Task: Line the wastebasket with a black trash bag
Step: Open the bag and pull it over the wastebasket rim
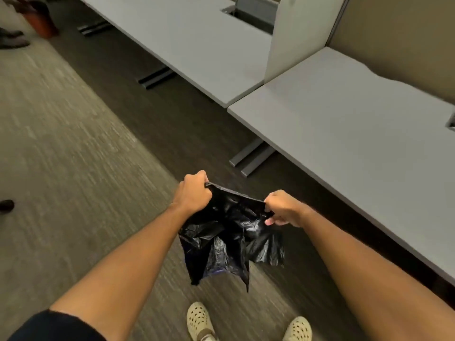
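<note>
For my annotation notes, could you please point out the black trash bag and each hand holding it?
black trash bag (229, 232): head view, crumpled middle of the plastic.
left hand (193, 194): head view, back of the fist.
right hand (283, 207): head view, back of the hand.

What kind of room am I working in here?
Most likely an open-plan office: long grey desks on metal legs, a partition panel between them, and carpet underfoot.

The trash bag (229, 232) is glossy black. The carpet (61, 143) is grey-brown with fine streaks, banded lighter and darker. The table (357, 134) is plain pale grey. The shoes (198, 321) are cream with dark holes. A sleeve (56, 327) is dark navy.
</note>
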`<state>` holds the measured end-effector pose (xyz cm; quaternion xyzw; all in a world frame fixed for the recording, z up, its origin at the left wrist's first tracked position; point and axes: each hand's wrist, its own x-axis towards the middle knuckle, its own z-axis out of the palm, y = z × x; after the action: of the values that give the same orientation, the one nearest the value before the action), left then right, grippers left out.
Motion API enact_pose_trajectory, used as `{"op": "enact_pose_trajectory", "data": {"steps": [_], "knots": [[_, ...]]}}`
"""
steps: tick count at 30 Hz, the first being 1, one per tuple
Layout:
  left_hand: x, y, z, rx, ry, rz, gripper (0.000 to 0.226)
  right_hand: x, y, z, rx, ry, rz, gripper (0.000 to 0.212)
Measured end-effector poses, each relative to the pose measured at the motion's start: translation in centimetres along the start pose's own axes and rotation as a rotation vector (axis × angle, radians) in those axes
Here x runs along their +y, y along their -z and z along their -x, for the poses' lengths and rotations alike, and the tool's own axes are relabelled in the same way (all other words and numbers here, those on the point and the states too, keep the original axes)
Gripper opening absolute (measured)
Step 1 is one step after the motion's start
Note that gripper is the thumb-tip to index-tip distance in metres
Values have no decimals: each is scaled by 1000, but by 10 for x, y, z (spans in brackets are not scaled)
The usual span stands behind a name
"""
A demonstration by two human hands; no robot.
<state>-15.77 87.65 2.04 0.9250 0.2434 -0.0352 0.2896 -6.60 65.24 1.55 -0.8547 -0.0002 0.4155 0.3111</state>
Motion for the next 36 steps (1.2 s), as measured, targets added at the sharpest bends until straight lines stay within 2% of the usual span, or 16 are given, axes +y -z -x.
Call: {"op": "enact_pose_trajectory", "data": {"steps": [2, 5, 9, 12, 15, 17, 19, 24, 27, 29, 32, 36], "knots": [[-32, -14, -1, -37, 39, 7, 19, 8, -31, -14, -1, -62, -181, 23], [-70, -38, -4, -47, 91, -2, 26, 18, -62, -32, 91, -56, -244, 21], [-107, -65, -11, -28, 194, 27, 25, 27, -85, -62, 187, 24, -185, 5], [-128, -81, -21, 0, 230, 25, 25, 34, -91, -89, 166, 108, -114, 19], [-145, -98, -33, 5, 252, 27, 23, 42, -101, -119, 113, 112, 79, 13], [-158, -114, -43, -12, 269, 9, 19, 54, -110, -143, 135, 66, 54, 10], [-174, -133, -53, -39, 273, -30, 16, 69, -119, -168, 133, 3, -83, 16], [-225, -199, -72, -111, 335, -75, 15, 109, -144, -240, 15, -256, -611, 32], [-252, -244, -85, -129, 379, -29, 16, 133, -154, -287, 36, -327, -819, 28], [-269, -272, -99, -147, 371, 52, 23, 149, -154, -317, 0, -316, -810, 24], [-291, -306, -121, -205, 376, 234, 27, 172, -148, -362, -150, -236, -692, 14], [-319, -338, -146, -194, 409, 488, 31, 187, -154, -416, -138, -170, -509, 13]]}}
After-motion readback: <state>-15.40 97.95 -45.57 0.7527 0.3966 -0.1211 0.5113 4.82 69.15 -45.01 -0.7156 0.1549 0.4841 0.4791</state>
